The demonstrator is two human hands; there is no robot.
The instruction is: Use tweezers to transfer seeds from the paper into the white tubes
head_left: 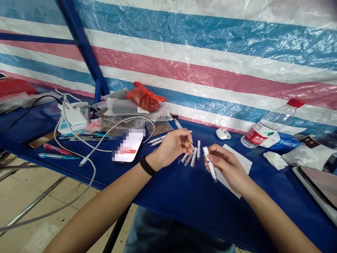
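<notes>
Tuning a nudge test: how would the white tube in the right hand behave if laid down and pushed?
The white tube would probably roll, since its barrel looks rounded. Likely light: it's slim and plastic-looking. Probably stiff: it looks straight in the right hand.

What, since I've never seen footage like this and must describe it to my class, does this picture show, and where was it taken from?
There is no machine here, only a person's two bare hands, seen by a camera worn on that person's head and looking forward and down.

The left hand, with a black wristband on that arm, holds a slim piece too small to name surely. The right hand holds a white pen-like tube.

Between them, several small white tubes lie on the blue table. Towards the left are a phone and a teal pen; on the right, a sheet of paper and a red-capped bottle.
</notes>
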